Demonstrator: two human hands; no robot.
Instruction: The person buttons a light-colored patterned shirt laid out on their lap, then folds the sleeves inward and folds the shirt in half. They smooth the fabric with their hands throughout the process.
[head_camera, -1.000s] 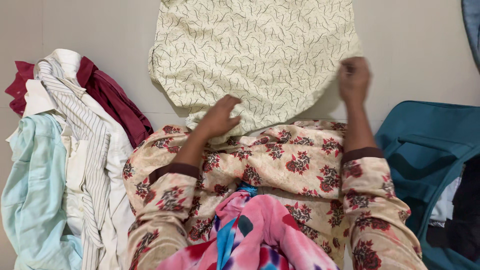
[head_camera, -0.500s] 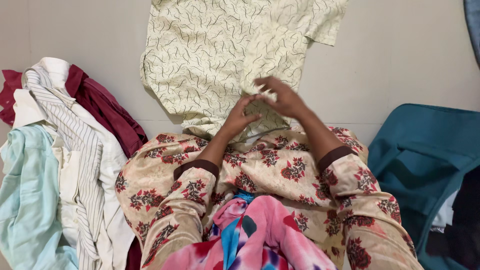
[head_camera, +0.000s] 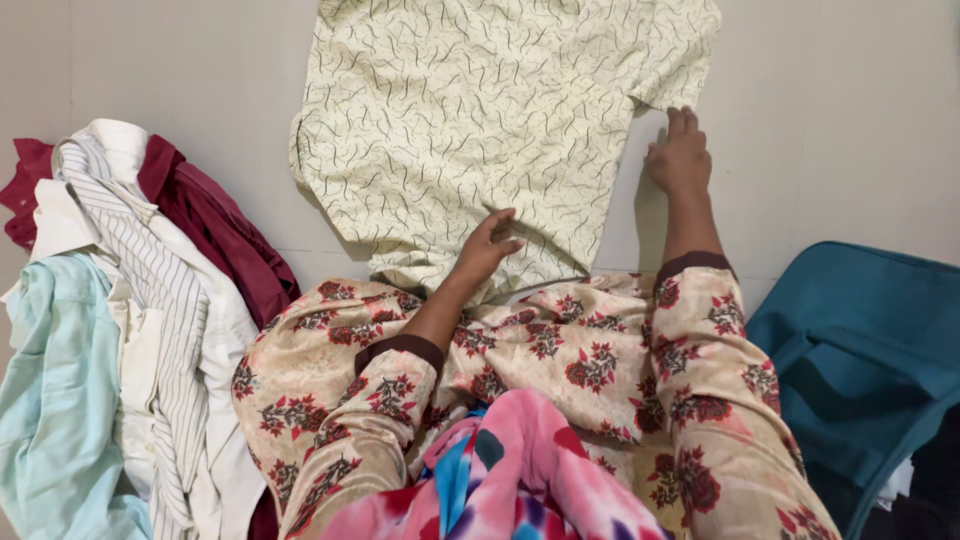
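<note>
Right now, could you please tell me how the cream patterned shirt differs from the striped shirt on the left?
The cream patterned shirt lies spread flat on the floor; the striped shirt sits crumpled in a heap with other clothes. The cream one carries small dark squiggles, the striped one thin dark lines on white. The left hand rests on the cream shirt and the right hand is at its sleeve edge; neither touches the striped shirt. Both are light-coloured garments.

We take this for a home, a room where laundry is sorted on the floor: pale floor tiles (head_camera: 850, 120) bear a cream patterned garment (head_camera: 470, 110) spread flat; a heap of clothes lies to one side, comprising a striped white shirt (head_camera: 160, 290), a maroon garment (head_camera: 215, 215) and a pale blue shirt (head_camera: 55, 400); a teal fabric bag (head_camera: 860, 350) stands open at the other side, more cloth showing inside it.
</note>
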